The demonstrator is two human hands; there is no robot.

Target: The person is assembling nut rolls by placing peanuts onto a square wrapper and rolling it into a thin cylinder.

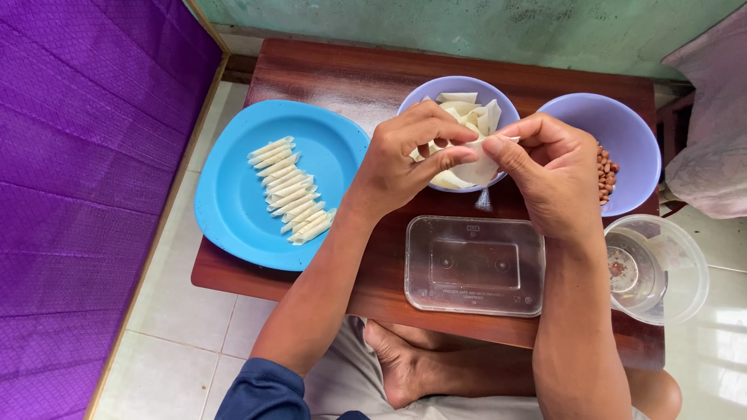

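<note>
My left hand [408, 155] and my right hand [545, 171] meet over a lilac bowl [416, 95] of pale wrapper pieces. Both pinch one thin white wrapper [476, 165] between thumbs and fingertips, just above the bowl's near rim. A blue plate [233, 202] to the left carries a row of several small rolled white wrappers [292, 190]. Behind my right hand a second lilac bowl [622, 132] holds brown peanuts [606, 175], mostly hidden by the hand.
A low dark wooden table [327, 74] bears everything. A clear rectangular plastic lid [475, 266] lies near its front edge, a clear round tub [657, 268] at the right edge. Purple cloth [78, 194] fills the left; my bare foot [397, 362] rests under the table.
</note>
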